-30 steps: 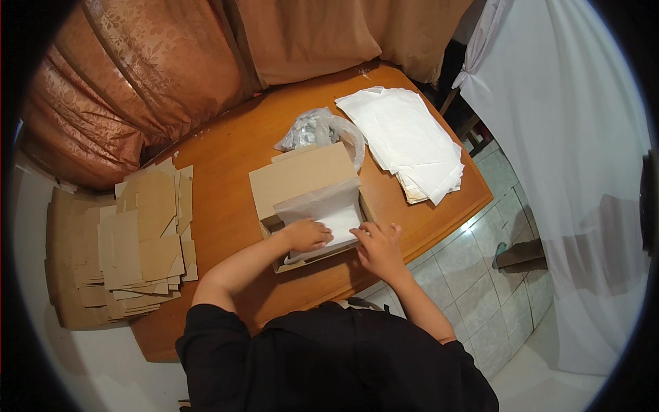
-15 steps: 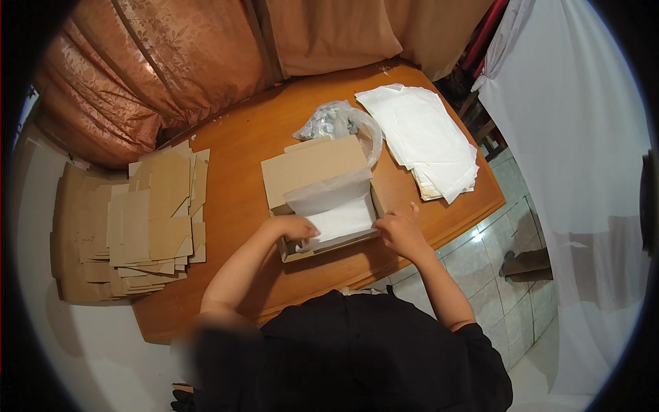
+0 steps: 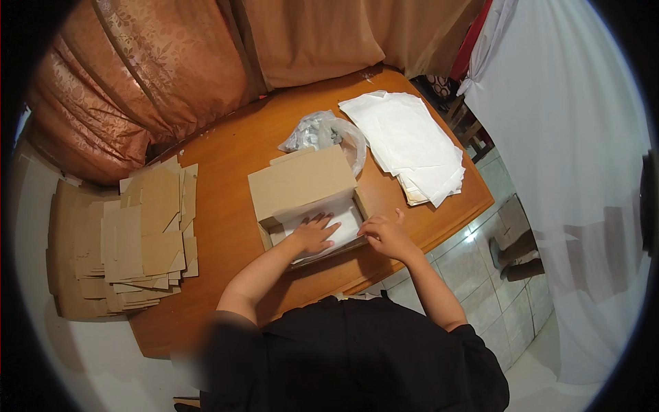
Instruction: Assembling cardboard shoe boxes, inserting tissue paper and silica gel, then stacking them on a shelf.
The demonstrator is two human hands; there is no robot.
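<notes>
An open cardboard box (image 3: 302, 180) stands on the table with its lid flap raised on the far side. White paper (image 3: 349, 209) lies along its bottom. My left hand (image 3: 314, 234) reaches inside with spread fingers, lying flat on that paper. At the box's front right corner, my right hand (image 3: 386, 235) has its fingers bent and closed on the rim, with one finger raised away. Whether a paper edge is also pinched there is hidden.
Flat cardboard pieces (image 3: 147, 233) are stacked on the left. Behind the box lies a clear plastic bag (image 3: 312, 130) with greyish contents. White paper sheets (image 3: 405, 134) are piled at the right of the wooden table (image 3: 220, 165). Curtains (image 3: 316, 41) hang along the far edge.
My left hand has moved from the box's front left corner into the box, its fingers spreading. The white paper that stood up inside now lies down. My right hand stays at the right corner.
</notes>
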